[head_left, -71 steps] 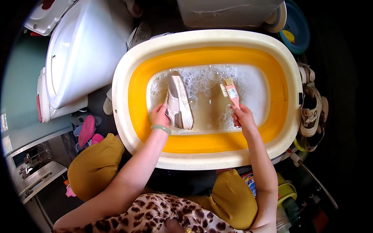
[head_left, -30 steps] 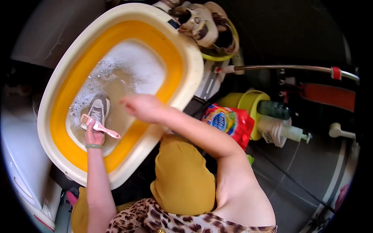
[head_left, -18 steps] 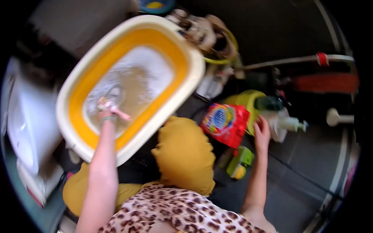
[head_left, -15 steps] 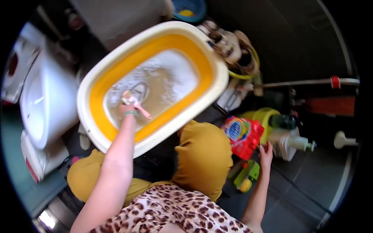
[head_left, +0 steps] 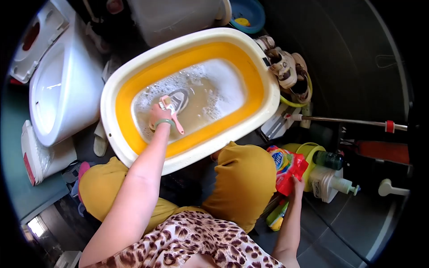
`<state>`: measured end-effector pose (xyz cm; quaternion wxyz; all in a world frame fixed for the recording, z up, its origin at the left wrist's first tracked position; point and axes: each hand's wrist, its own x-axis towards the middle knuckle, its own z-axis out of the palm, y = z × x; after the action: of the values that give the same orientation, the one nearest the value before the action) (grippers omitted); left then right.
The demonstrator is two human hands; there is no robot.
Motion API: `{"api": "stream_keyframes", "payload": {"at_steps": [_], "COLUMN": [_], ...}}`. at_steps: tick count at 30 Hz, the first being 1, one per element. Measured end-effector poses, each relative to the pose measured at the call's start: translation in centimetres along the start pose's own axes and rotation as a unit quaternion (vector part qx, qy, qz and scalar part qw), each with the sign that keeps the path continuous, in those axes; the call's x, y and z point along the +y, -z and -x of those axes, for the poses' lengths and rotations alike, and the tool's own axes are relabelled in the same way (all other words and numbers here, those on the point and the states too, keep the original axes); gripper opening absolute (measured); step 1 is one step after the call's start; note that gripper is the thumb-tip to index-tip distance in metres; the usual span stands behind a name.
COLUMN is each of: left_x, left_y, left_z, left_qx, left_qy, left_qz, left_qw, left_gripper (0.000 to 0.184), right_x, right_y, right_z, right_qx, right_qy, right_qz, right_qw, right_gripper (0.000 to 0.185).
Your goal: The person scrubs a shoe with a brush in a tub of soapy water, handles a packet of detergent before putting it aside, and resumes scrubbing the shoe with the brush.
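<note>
My left hand [head_left: 160, 114], with a green bangle at the wrist, is closed at the water in the yellow and white tub [head_left: 272, 89]. It grips a pink scrubbing brush [head_left: 175, 119] whose bristle end lies near the fingertips. Against the hand sits a grey and white shoe [head_left: 181, 100], partly under the murky, soapy water; whether the fingers also hold it is hard to see. On the right, my right hand [head_left: 296, 187] is closed on the lower edge of a red detergent bag [head_left: 292, 166], which stands beside my knee.
Worn shoes [head_left: 286, 71] rest in a yellow-rimmed basin right of the tub. A green pump bottle [head_left: 344, 185], a dark bottle [head_left: 328, 159] and a yellow-green container [head_left: 308, 156] stand beyond the bag. Left is a white toilet [head_left: 67, 89]; a blue basin [head_left: 248, 15] stands behind.
My right hand has moved from beside the red bag onto its lower edge and taken hold. My left hand stays in the tub with the brush. The whole view has shifted.
</note>
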<state>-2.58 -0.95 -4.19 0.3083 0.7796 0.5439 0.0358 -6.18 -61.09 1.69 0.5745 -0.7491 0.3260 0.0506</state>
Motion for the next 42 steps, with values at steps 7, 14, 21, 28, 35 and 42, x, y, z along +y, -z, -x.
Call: {"api": "stream_keyframes", "payload": {"at_steps": [7,14,21,28,35,42], "left_x": [-0.5,0.5,-1.0,0.5,-1.6,-0.9], "left_y": [-0.2,0.5,-0.7,0.9,-1.0,-0.6], "left_z": [-0.6,0.3,-0.1,1.3,-0.3,0.2], "left_qx": [-0.020,0.013,0.018,-0.014,0.013,0.005], "left_qy": [0.017,0.025,-0.003,-0.001,-0.058,-0.021], "left_qz": [0.025,0.101,0.108,0.131,0.025,0.093], "left_qw": [0.999,0.994,0.994,0.991,0.998,0.995], "left_gripper": [0.033,0.032,0.040,0.043,0.037,0.031], "right_x": [-0.5,-2.8,-5.0,-4.0,-3.8,-5.2], "right_y": [-1.9,-4.3,-3.9,-5.9,-4.7,-5.3], "right_z": [0.6,3.9,7.7,9.0,8.4,8.9], "right_qx": [0.002,-0.017,0.012,-0.040,-0.047,-0.036], "right_qy": [0.066,0.130,0.120,0.114,0.127,0.125], "right_qz": [0.085,0.178,0.155,0.198,0.245,0.307], "right_qw": [0.994,0.975,0.980,0.973,0.960,0.943], "right_gripper": [0.023,0.020,0.021,0.022,0.027,0.027]}}
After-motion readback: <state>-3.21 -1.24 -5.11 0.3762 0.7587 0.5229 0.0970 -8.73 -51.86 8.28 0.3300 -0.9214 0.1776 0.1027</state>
